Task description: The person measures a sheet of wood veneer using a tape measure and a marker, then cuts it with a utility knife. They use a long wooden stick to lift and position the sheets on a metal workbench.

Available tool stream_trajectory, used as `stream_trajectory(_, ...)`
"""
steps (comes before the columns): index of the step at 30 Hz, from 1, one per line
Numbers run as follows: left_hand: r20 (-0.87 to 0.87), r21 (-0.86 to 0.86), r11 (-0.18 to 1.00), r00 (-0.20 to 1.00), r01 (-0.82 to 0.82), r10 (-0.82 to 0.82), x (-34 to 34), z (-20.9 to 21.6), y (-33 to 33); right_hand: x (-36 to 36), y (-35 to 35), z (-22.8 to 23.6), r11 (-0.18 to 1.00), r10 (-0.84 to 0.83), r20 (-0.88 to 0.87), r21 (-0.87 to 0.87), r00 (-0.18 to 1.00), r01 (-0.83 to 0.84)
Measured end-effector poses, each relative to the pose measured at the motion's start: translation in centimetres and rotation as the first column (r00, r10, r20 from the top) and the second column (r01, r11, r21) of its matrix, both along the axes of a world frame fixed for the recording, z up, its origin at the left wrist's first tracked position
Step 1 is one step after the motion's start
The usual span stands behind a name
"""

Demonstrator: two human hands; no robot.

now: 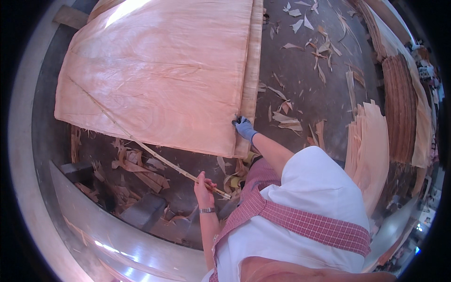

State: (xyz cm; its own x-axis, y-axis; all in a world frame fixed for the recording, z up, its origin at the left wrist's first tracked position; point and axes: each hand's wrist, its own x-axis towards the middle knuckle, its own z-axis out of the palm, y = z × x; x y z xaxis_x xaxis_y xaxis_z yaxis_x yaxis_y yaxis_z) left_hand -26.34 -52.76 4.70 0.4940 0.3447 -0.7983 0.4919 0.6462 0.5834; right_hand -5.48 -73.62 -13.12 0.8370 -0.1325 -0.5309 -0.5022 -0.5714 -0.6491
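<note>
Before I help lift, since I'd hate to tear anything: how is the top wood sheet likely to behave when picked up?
The top wood sheet will probably flex and sag, as it looks thin for its breadth. It may also split fairly easily, judging by the torn, thin wood scraps scattered beside it.

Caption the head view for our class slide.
Left hand holding a long stick, gloved right hand at the edge of layered wood veneer sheets.
</note>
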Motion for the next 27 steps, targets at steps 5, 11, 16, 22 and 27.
stream_trajectory(5, 0.024, 0.217, 0.966, 0.99, -0.143, 0.141, 0.2, 1.2, -1.8, -0.3, 0.2, -1.7, 1.0, -0.009, 0.066, -0.004, 0.998, 0.01)
stream_trajectory(11, 0.129, 0.222, 0.945, 0.967, -0.242, 0.217, 1.0, 2.4, -3.4, -3.0, -1.1, 1.2, 0.965, -0.168, 0.133, 0.226, 0.977, 0.135)
stream_trajectory(16, 0.057, 0.177, 0.982, 0.997, -0.059, 0.05, 0.7, 0.9, -3.8, -8.3, -1.4, 1.2, 0.868, 0.398, 0.183, 0.241, 0.899, -0.433)
stream_trajectory(22, -0.026, 0.236, 0.935, 0.964, 0.263, -0.265, 0.0, -4.4, -3.0, -13.0, 0.5, 13.4, 0.512, 0.741, -0.096, 0.722, 0.665, -0.466)
stream_trajectory(27, 0.094, 0.143, 0.902, 0.901, 0.408, -0.422, 1.0, -3.2, -4.3, -13.5, -0.8, 15.9, 0.518, 0.78, 0.101, 0.449, 0.618, -0.728)
